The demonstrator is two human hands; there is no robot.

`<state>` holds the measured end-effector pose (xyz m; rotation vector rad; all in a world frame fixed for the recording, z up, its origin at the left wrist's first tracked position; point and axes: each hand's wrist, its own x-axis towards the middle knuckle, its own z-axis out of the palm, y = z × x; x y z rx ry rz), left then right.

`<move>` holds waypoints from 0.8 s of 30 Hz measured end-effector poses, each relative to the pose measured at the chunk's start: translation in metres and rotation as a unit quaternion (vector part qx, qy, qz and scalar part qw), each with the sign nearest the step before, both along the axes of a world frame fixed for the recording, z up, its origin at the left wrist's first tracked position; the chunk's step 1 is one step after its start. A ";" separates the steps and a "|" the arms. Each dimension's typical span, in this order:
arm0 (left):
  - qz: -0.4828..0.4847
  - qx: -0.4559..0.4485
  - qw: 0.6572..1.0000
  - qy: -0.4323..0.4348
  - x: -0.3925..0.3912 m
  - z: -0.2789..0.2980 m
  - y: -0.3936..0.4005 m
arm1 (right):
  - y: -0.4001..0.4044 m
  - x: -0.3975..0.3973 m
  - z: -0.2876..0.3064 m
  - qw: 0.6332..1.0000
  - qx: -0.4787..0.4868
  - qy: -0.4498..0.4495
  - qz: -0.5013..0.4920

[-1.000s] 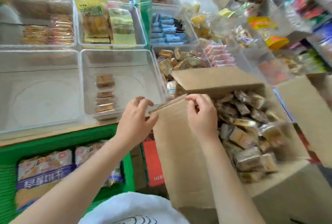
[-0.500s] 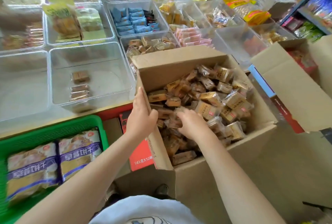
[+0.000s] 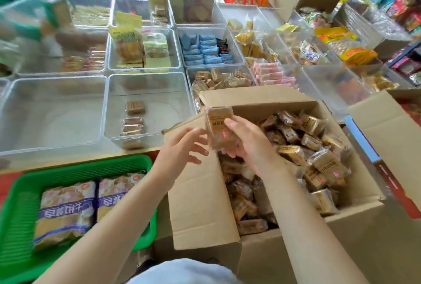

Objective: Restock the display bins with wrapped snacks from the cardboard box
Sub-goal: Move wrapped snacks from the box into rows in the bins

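- Both forearms were bare to the frame's lower edge; no sleeves, cuffs or gloves showed.
- Left hand (image 3: 180, 154) and right hand (image 3: 248, 144): no rings, watch or bracelet visible.
- A pale white-grey garment (image 3: 182, 272) covered the torso at bottom centre, bearing a partly cut-off dark printed mark.

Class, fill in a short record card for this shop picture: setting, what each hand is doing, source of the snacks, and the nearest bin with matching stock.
Setting: snack display of clear bins
Right hand: holds wrapped snacks above the cardboard box
Left hand: open, fingers beside the snacks
Source: box full of brown wrapped snacks
Nearest bin: clear, holds a few similar snacks
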<state>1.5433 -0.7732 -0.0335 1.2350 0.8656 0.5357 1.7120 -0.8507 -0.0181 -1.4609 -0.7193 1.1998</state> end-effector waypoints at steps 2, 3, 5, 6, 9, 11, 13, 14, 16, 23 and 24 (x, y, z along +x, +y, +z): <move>-0.015 0.012 1.000 -0.010 -0.010 0.011 0.018 | 0.022 -0.020 0.005 0.998 -0.003 -0.045 0.032; -0.005 0.019 1.000 -0.008 -0.015 0.012 0.027 | 0.031 -0.028 0.008 0.997 -0.003 -0.066 0.040; 0.026 0.012 1.000 -0.009 -0.032 0.009 0.052 | 0.054 -0.045 0.009 0.994 -0.003 -0.101 0.050; 0.029 0.002 1.000 -0.009 -0.044 0.006 0.067 | 0.066 -0.053 0.008 0.991 -0.010 -0.115 0.060; 0.006 0.004 1.000 0.015 -0.082 -0.014 0.114 | 0.106 -0.077 -0.005 0.978 -0.039 -0.180 0.103; 0.048 0.025 0.997 0.059 -0.108 -0.041 0.151 | 0.139 -0.089 -0.021 0.966 -0.058 -0.232 0.092; 0.136 0.080 0.975 0.155 -0.131 -0.076 0.189 | 0.180 -0.095 -0.043 0.951 -0.074 -0.294 0.058; 0.161 0.114 0.954 0.225 -0.141 -0.092 0.206 | 0.202 -0.095 -0.055 0.939 -0.083 -0.332 0.044; 0.116 0.164 0.913 0.355 -0.156 -0.121 0.235 | 0.245 -0.095 -0.081 0.911 -0.104 -0.397 0.037; -0.143 0.248 0.826 0.485 -0.166 -0.174 0.268 | 0.349 -0.111 -0.169 0.843 -0.170 -0.496 0.121; -0.132 0.259 0.820 0.493 -0.166 -0.176 0.268 | 0.359 -0.113 -0.180 0.840 -0.175 -0.498 0.128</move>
